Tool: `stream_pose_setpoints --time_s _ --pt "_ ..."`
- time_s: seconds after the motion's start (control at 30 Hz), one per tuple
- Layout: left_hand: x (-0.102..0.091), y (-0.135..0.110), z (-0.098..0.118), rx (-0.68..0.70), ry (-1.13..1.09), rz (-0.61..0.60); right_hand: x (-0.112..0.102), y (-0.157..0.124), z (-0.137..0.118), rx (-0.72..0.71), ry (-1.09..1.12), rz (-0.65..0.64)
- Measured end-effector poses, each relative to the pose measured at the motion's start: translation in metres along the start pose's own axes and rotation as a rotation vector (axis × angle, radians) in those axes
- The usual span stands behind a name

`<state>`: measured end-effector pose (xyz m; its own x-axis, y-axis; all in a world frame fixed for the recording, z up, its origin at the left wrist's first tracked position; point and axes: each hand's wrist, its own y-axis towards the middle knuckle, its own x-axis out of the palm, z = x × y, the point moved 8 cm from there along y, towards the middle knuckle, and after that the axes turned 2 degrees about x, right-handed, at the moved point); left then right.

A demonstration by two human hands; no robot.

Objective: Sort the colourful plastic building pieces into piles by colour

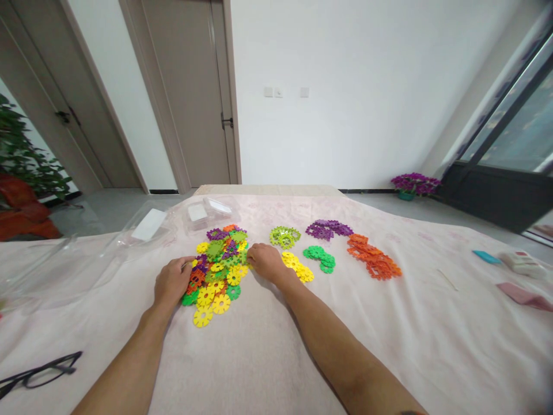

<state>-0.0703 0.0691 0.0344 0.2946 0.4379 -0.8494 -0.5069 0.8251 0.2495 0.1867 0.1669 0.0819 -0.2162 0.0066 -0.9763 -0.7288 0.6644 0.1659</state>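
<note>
A mixed heap of plastic interlocking discs in yellow, green, lime, purple and orange lies on the pink cloth. At the heap's left edge is my left hand, its fingers bent together at a small yellow disc. My right hand reaches the heap's right side with fingers curled by lime pieces; its fingertips are partly hidden. Sorted groups lie to the right: lime gear-like pieces, yellow discs, green discs, purple pieces and orange square-shaped pieces.
Clear plastic trays stand at the left and back left. Black-framed glasses lie near the front left. On the right are a blue item, a white box-like object, a pink cloth and a thin stick.
</note>
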Motion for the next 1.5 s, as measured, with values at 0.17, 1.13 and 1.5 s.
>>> stream_pose_setpoints --time_s 0.17,1.13,1.5 --pt "0.000 0.000 0.000 0.010 -0.003 0.006 -0.001 -0.001 -0.003 -0.001 0.014 0.059" --pt "0.002 0.001 -0.002 0.009 0.010 0.002 -0.044 -0.019 0.118 0.575 0.136 0.311" --pt "0.000 0.000 -0.001 -0.004 0.004 0.004 -0.014 -0.008 0.104 0.378 0.073 0.078"
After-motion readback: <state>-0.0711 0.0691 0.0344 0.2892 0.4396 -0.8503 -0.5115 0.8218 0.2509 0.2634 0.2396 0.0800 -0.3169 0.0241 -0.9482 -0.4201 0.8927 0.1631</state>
